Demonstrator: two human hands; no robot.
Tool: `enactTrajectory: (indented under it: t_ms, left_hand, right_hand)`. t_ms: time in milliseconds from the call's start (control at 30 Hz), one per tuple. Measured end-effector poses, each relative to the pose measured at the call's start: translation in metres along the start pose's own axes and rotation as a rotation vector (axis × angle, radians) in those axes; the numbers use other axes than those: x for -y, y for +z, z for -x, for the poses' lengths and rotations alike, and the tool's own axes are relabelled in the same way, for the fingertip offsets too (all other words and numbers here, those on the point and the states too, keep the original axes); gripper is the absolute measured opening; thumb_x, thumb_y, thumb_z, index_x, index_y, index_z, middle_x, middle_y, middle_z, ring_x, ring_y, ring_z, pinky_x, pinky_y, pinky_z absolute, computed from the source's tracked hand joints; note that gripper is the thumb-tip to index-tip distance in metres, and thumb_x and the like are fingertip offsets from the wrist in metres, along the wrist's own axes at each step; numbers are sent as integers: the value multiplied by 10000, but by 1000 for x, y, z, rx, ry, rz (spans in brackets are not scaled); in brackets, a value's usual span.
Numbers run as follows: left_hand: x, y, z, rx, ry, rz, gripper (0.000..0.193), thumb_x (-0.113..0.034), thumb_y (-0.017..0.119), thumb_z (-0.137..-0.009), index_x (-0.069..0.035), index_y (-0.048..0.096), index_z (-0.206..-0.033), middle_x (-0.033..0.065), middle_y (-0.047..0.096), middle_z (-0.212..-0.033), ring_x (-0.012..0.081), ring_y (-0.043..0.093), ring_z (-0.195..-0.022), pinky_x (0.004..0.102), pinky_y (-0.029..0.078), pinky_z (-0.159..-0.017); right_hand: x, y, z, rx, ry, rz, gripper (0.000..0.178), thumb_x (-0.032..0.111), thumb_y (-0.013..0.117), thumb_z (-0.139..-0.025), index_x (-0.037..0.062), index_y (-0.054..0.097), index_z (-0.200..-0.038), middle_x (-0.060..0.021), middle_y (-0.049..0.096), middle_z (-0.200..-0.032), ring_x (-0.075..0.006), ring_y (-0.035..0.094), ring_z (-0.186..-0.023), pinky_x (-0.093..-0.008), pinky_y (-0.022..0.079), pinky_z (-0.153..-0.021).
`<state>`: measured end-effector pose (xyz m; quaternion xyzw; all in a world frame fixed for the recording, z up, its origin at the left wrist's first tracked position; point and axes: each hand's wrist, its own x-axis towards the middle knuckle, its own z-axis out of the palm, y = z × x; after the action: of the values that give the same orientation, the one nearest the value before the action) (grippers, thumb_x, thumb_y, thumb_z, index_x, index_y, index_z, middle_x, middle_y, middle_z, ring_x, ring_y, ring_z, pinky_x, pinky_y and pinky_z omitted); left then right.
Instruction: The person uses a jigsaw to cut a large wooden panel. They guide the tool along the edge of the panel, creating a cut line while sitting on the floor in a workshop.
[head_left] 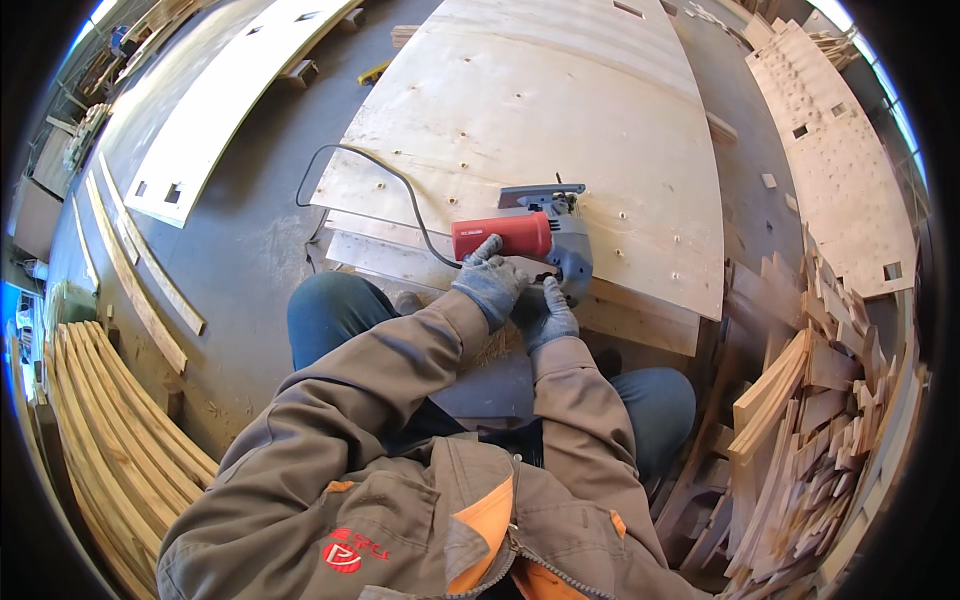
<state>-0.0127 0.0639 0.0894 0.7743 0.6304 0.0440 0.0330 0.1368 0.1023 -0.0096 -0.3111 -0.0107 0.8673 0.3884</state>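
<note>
On the plywood sheet [560, 110], red jigsaw [525, 235] lengthwise left-right, both gloved hands [520, 295] clasped around it

Red-and-grey jigsaw [530, 235] lies on its side on the plywood sheet's [560, 110] near edge

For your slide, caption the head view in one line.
Gloved left hand and right hand grip a red jigsaw on a plywood sheet.
</note>
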Motion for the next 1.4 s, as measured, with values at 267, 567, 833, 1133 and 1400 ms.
enactTrajectory:
  t_ms: [267, 567, 833, 1133, 1400]
  left_hand:
    - [17, 25, -1, -113, 25, -280, 161, -203, 596, -842, -171, 655, -988, 41, 699, -974, 226, 665, -1021, 441, 243, -1217]
    - [50, -24, 9, -270, -25, 80, 168, -151, 692, -697, -193, 676, -859, 31, 671, -830, 258, 658, -917, 475, 322, -1163]
    - [105, -57, 44, -507, -540, 864, 296, -45, 715, -698, -100, 712, -989, 47, 729, -906, 184, 693, -906, 295, 553, -860]
    - [182, -132, 163, -950, -723, 1267, 411, 125, 777, -682, -20, 649, -1044, 116, 690, -818, 207, 669, -609, 325, 553, -494]
    - [215, -172, 320, -1064, -852, 1258, 351, 68, 739, -748, -15, 632, -1072, 84, 637, -814, 202, 641, -589, 320, 560, -511]
  right_hand:
    - [-4, -12, -9, -110, 63, 53, 618, 375, 701, -950, 57, 473, -1428, -177, 553, -1415, -373, 526, -1297, -535, 393, -1146]
    - [7, 39, 36, 222, -189, 469, 605, 384, 740, -923, 54, 522, -1380, -151, 673, -1193, -335, 682, -1011, -455, 580, -841]
    - [15, 49, 47, 71, -129, 561, 456, 340, 618, -989, 43, 559, -1329, -190, 707, -1073, -336, 701, -893, -471, 589, -781]
    - [8, 48, 48, -59, -43, 767, 299, 279, 724, -952, 93, 642, -1172, -130, 728, -963, -260, 715, -754, -395, 615, -669]
    - [10, 51, 36, -142, 9, 795, 315, 287, 731, -946, 97, 623, -1173, -125, 725, -938, -243, 712, -733, -387, 619, -650]
